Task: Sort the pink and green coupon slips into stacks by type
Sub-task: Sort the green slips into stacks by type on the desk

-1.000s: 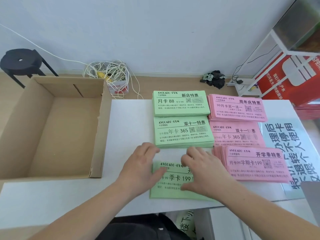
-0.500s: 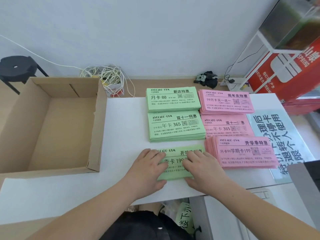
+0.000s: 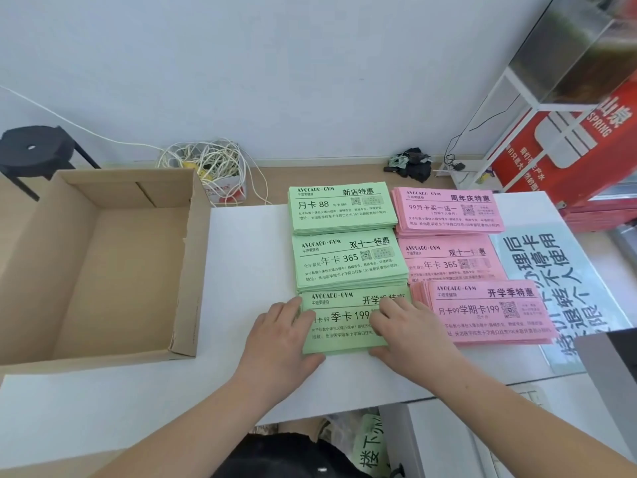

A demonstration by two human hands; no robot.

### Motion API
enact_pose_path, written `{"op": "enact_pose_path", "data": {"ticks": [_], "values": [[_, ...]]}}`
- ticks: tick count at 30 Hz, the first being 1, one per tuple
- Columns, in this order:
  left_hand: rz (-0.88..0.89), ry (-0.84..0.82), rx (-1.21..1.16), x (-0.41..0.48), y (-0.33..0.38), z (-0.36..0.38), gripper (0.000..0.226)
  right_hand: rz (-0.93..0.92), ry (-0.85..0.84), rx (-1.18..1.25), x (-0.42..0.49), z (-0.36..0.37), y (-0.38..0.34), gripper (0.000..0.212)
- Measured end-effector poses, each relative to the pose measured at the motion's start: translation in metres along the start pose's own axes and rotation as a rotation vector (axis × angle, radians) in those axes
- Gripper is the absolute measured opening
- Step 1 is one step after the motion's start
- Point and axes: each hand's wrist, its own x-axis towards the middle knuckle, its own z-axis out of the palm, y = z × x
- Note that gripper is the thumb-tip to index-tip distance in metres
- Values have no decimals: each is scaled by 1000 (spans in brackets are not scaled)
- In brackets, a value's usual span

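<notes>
Green stack (image 3: 344, 341) is being pressed by left hand (image 3: 279, 336) and right hand (image 3: 410, 334), fingers (image 3: 291, 307) lying flat, released

White table (image 3: 248, 257): coupon stacks (image 3: 344, 208), cardboard box (image 3: 193, 263)

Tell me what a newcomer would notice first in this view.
Two columns of coupon stacks stand out on the white table: the green column on the left, the pink column beside it. The left hand and right hand lie flat on the nearest green stack, the 季卡 199 one. A large open cardboard box sits at the table's left.
</notes>
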Motion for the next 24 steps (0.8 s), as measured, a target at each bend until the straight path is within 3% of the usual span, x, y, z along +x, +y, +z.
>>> {"op": "enact_pose_path", "data": {"ticks": [4, 8, 10, 13, 17, 21, 24], "values": [[-57, -64, 24, -1, 2, -1, 60, 14, -54, -25, 6, 0, 2, 57], [-43, -63, 112, -3, 4, -3, 54, 7, -186, 14, 8, -11, -5, 37], [-55, -53, 98, -5, 5, -9, 54, 33, -209, 101, 6, -19, -6, 37], [-18, 44, -20, 4, 10, -21, 47, 208, -41, 370, 0, -31, 8, 33], [172, 116, -163, 46, 41, -38, 29, 525, 94, 612, -6, -37, 61, 9], [375, 10, -166, 99, 96, -43, 25, 819, 133, 701, -12, -42, 129, 9], [427, -225, -115, 137, 138, -39, 25, 969, 38, 645, -8, -38, 175, 22]]}}
